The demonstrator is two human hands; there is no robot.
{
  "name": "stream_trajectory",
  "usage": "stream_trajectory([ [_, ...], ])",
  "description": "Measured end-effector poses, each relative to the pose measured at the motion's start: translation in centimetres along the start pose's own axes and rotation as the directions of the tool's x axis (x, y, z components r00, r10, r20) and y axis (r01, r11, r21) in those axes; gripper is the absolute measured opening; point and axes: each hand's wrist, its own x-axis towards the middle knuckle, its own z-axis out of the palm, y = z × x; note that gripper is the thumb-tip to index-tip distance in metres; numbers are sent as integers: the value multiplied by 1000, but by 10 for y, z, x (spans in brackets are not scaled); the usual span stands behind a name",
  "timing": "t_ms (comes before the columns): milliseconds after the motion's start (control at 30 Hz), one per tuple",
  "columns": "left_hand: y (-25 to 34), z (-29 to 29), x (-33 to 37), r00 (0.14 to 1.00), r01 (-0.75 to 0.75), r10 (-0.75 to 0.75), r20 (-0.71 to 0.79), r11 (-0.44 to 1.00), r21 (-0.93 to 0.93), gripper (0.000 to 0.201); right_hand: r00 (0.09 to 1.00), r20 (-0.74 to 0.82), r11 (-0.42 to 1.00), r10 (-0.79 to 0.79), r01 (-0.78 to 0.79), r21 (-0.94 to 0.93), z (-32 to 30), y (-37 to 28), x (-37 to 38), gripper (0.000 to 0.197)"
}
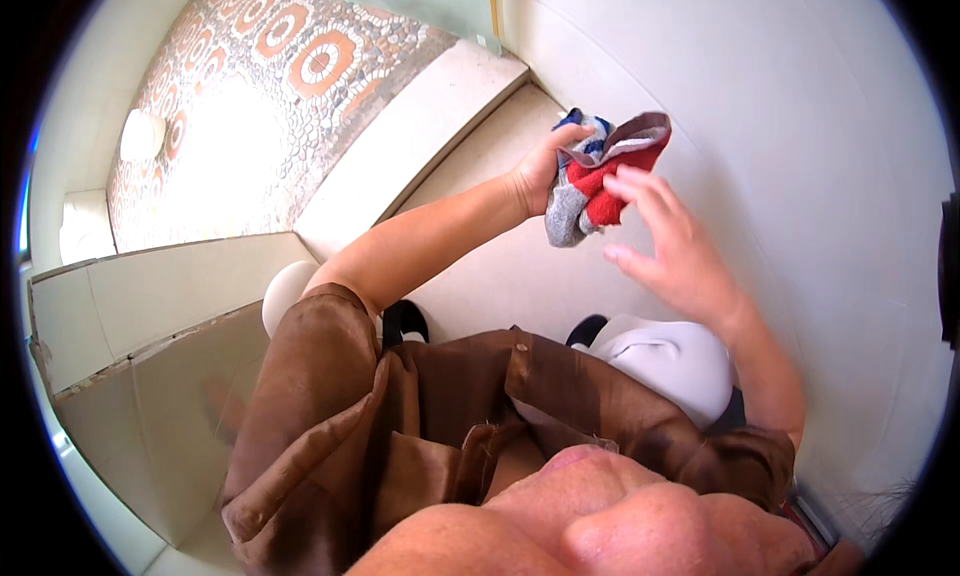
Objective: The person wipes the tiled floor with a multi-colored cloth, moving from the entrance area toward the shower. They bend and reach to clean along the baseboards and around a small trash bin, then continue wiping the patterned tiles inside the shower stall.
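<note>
My left hand [541, 176] is closed on a soft bundle of red, grey and blue cloth [626, 168], gripping its left side. The bundle looks like one or more thick socks. A folded edge with a dull brown band opens toward the upper right, and a rounded grey end hangs at the bottom. On the right, my right hand [672, 238] has its fingers spread and its thumb well apart. Its fingertips overlap the red part in view; whether they touch it I cannot tell. Both hands are in front of me, above a pale floor.
A smooth white wall [800, 156] rises on the right. Beyond my left forearm runs a pale raised sill [415, 126], with a pebble-mosaic floor [322, 64] past it. A low tiled partition [180, 286] stands left. White rounded shapes [665, 361] and black shoes [405, 322] show below.
</note>
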Motion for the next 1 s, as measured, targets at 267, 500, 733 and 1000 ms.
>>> stream_trajectory([
  [267,125,121,7,349,-748,900,260,101,656,24,984,161,991,-82,63,119,-10,-71,-38,52],
  [500,183,109,74,-216,-38,580,786,-809,587,54,996,69,998,-63,62,7,0,-34,-23,42],
  [733,67,-71,168,127,-325,970,209,-159,932,57,980,167,993,-107,98,64,2,-37,-16,39],
  [1000,81,-42,131,400,-635,897,188,123,762,44,961,256,994,-108,95,61,8,-23,-15,37],
])
